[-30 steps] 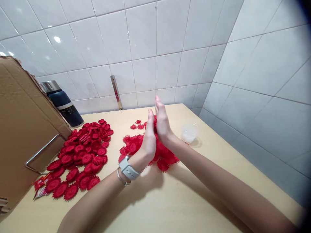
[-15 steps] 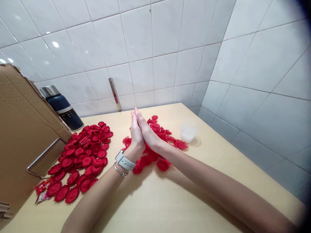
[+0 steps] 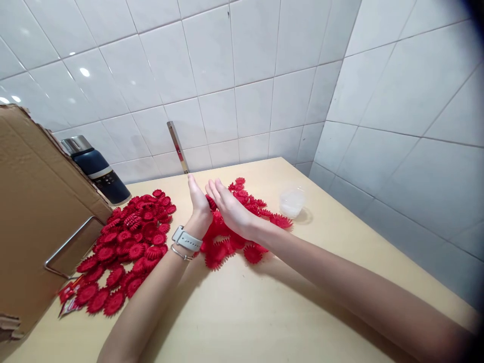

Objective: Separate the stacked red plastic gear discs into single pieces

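My left hand [image 3: 198, 204], with a pale watch [image 3: 187, 238] and a silver bracelet at the wrist, stands on edge with straight fingers. Facing it is my right hand [image 3: 230, 209], tilted left, its fingers stretched out and close together. A narrow gap separates the fingertips. Between the palms shows a dark red toothed paper rosette [image 3: 212, 203]; whether a palm touches it I cannot tell. Both hands are over a loose heap of such red rosettes [image 3: 253, 252], partly hidden by them. A larger pile of red rosettes [image 3: 136, 250] spreads left of my left forearm.
A clear plastic cup [image 3: 292, 202] stands right of the heap. At the left are a cardboard box [image 3: 41, 222], a metal wire stand [image 3: 70, 244] and a dark blue bottle [image 3: 100, 169]. A thin strip [image 3: 177, 146] leans on the tiled wall behind the table [image 3: 242, 312].
My palms, pressed together before, have parted at the fingers. My left hand has shifted left, and a red rosette now shows between the hands.
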Demonstrator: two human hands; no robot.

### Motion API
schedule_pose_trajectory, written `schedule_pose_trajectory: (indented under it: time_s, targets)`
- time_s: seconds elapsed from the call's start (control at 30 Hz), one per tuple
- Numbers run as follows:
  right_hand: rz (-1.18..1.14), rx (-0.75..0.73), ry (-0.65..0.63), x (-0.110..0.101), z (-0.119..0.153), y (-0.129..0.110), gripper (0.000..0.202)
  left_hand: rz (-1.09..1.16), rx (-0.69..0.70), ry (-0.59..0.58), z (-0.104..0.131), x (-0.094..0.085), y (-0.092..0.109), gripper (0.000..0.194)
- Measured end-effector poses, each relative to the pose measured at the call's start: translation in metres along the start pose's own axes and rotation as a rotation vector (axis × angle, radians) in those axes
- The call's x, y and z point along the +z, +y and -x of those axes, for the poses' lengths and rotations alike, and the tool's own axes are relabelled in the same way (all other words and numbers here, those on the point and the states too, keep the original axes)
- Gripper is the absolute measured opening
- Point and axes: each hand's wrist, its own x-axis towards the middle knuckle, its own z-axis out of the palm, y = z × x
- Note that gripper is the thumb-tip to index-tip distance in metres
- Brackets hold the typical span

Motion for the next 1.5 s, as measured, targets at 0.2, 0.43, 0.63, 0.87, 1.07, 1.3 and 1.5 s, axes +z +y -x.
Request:
schedule_pose_trajectory:
  time_s: [0.2,0.43,0.63,0.87,1.07,1.3,1.5]
  targets:
    - [0.114,0.023,-0.023,-0.009,0.023,0.003,0.064,-0.012,-0.085,-0.059,0.018,-0.007,0.001,0.030]
    - [0.349,-0.099,0.067,-0.025,0.069,0.000,0.044,-0.041,-0.325,-0.274,0.066,-0.021,0.007,0.043]
    - [0.721,-0.243,0.162,-0.042,0.093,0.002,0.038,-0.021,-0.513,-0.675,0.091,-0.059,0.014,0.017]
    - [0.884,-0.279,0.067,-0.041,0.105,0.011,0.037,-0.119,-0.692,-0.701,0.094,-0.076,0.012,0.017]
    - [1.030,-0.354,-0.079,-0.037,0.111,0.015,0.056,-0.093,-0.802,-0.633,0.094,-0.080,0.013,0.008]
    - [0.860,-0.193,-0.107,-0.039,0.110,0.015,0.045,-0.018,-0.825,-0.655,0.095,-0.084,0.008,0.003]
    - [0.732,-0.130,0.003,-0.038,0.109,0.013,0.031,-0.112,-0.757,-0.726,0.091,-0.082,0.012,0.005]
